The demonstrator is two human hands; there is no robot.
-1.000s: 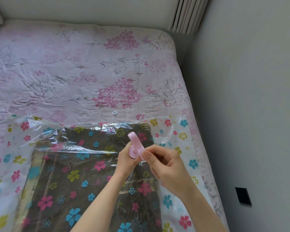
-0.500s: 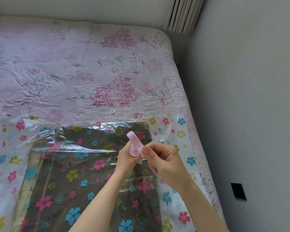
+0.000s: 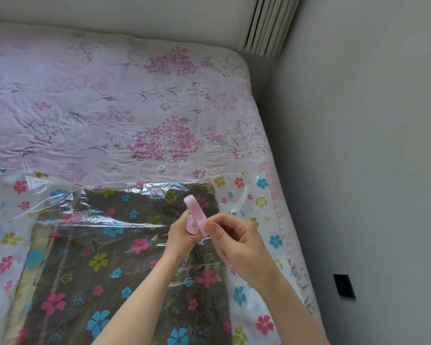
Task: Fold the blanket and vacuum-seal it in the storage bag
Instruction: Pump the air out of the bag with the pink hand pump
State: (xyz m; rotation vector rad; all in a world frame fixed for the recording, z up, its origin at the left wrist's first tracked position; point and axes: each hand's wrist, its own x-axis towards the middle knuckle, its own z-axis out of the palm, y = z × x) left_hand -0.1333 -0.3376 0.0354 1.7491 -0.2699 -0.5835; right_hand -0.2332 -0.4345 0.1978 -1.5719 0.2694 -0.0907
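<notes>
On the bed (image 3: 110,108), the dark folded blanket (image 3: 110,270) lies inside the flowered storage bag (image 3: 259,257). Above its far right part, the left hand (image 3: 182,235) grips a pink pump (image 3: 194,216); the right hand (image 3: 237,247) pinches its handle. Farther off lies a small cap (image 3: 161,168).

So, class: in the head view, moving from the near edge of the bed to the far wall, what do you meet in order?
Dark blanket inside the flowered storage bag → pink valve piece held by both hands → small white cap on the bedsheet → radiator.
</notes>
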